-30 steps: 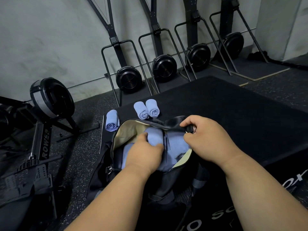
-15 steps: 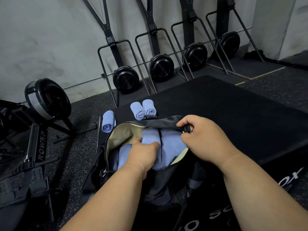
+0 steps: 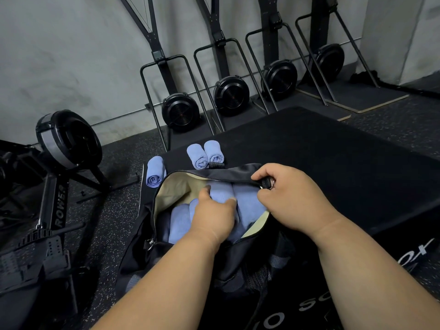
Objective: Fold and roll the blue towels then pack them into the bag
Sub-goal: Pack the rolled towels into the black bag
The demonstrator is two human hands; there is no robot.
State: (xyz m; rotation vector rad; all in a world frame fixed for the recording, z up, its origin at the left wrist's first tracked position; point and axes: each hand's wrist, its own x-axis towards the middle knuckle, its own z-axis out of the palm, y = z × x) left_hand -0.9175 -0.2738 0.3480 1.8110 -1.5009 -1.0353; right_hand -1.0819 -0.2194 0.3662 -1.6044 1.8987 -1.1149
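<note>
A black bag (image 3: 228, 173) with a cream lining lies open on the floor in front of me. Several rolled blue towels (image 3: 181, 222) are packed side by side inside it. My left hand (image 3: 214, 215) reaches into the bag, its fingers and thumb curled round the middle rolled towel (image 3: 221, 192). My right hand (image 3: 290, 198) grips the bag's far rim by a strap with a metal ring, holding the opening wide. Outside the bag, one rolled towel (image 3: 154, 171) lies at its left corner and two rolled towels (image 3: 206, 154) lie side by side just behind it.
The bag lies half on a big black mat (image 3: 321, 158). A rowing machine (image 3: 59, 167) lies on the speckled floor at left. Several upright rowers (image 3: 229, 91) stand along the grey wall behind.
My left hand has slid a little to the right and deeper onto the middle towel in the bag. My right hand keeps its hold on the strap.
</note>
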